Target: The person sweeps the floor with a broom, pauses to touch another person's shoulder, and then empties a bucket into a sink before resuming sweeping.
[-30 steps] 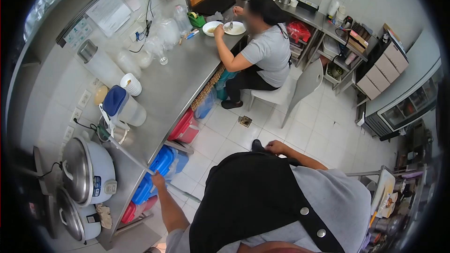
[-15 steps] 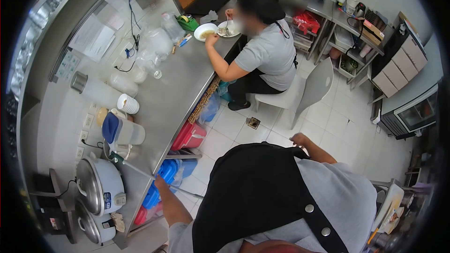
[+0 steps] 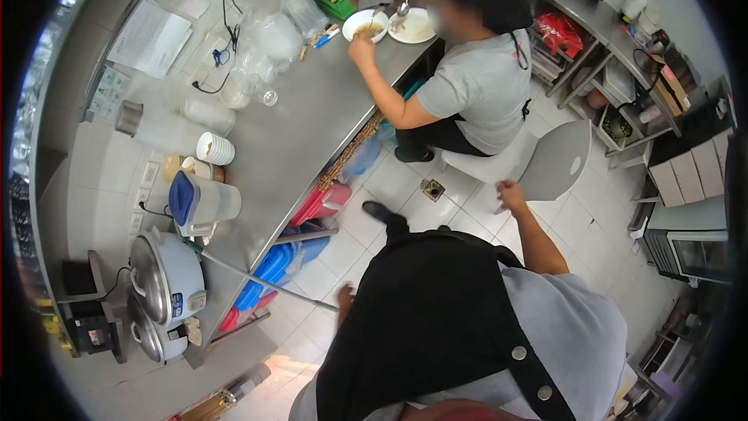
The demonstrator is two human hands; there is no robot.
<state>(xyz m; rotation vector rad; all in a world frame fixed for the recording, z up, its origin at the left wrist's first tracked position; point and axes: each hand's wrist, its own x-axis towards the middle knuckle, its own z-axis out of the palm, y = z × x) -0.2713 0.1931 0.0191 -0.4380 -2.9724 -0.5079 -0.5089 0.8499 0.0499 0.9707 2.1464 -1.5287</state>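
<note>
My left hand (image 3: 344, 297) hangs low beside my black apron (image 3: 421, 312), partly hidden by it, with its visible fingers loosely apart. It is close to the lower end of a thin grey pole (image 3: 269, 284) that slants out past the counter edge; I see no grip on it. My right hand (image 3: 511, 196) is held out in front of the grey chair (image 3: 555, 164), fingers loose and holding nothing. My dark shoe (image 3: 383, 214) steps forward on the tiles.
A seated co-worker (image 3: 475, 93) holds a spoon (image 3: 404, 6) over a bowl (image 3: 365, 26) and plate (image 3: 413, 26). Along the steel counter (image 3: 273, 148) stand a blue-lidded pitcher (image 3: 204, 201), stacked cups (image 3: 215, 148) and rice cookers (image 3: 166, 277). Bins (image 3: 269, 273) sit underneath.
My left hand has moved from the counter edge by the pole back toward my apron. My right hand has risen toward the chair. My view has shifted, and my shoe has appeared ahead.
</note>
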